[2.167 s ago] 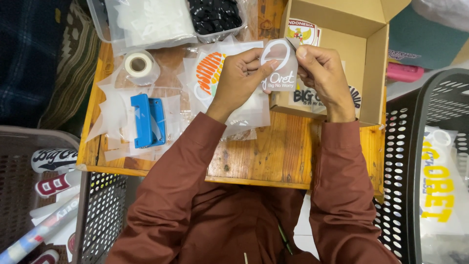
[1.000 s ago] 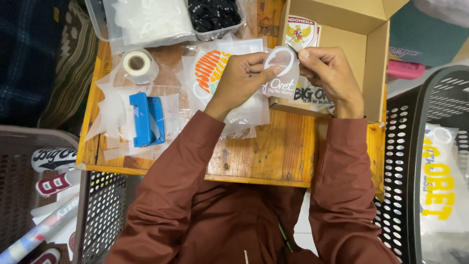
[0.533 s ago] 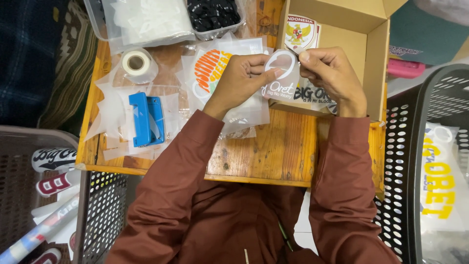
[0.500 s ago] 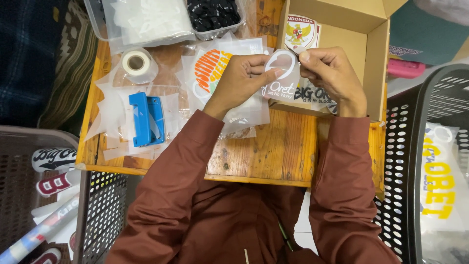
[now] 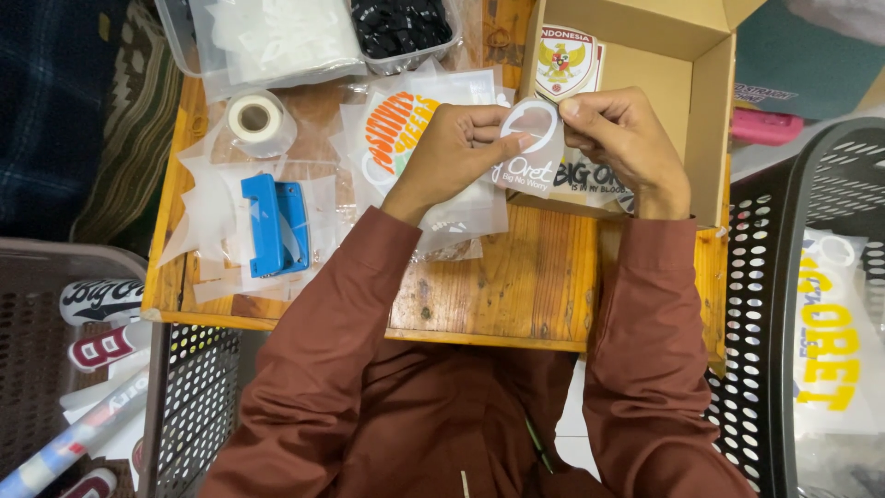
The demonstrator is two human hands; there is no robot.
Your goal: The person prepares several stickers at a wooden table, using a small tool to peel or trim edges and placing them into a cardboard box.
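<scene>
Both hands hold one small grey sticker with a white ring and white lettering (image 5: pixel 530 152) above the far side of a wooden table (image 5: pixel 516 286). My left hand (image 5: pixel 456 152) pinches its left edge with thumb and fingers. My right hand (image 5: pixel 622 138) pinches its top right corner. The sticker hangs over the near wall of an open cardboard box (image 5: pixel 710 129). Under my left hand lies a stack of clear plastic sleeves (image 5: pixel 461 212), one with an orange and white round sticker (image 5: pixel 396 134).
A shield-shaped sticker (image 5: pixel 564 60) stands inside the box. A roll of white tape (image 5: pixel 255 117), a blue tape dispenser (image 5: pixel 274 226) and two plastic tubs (image 5: pixel 277 37) are at the left and back. Perforated baskets with printed items flank the table (image 5: pixel 830 314).
The sticker and both hands have shifted slightly up and left, over the box's near wall; the grip on it stays the same.
</scene>
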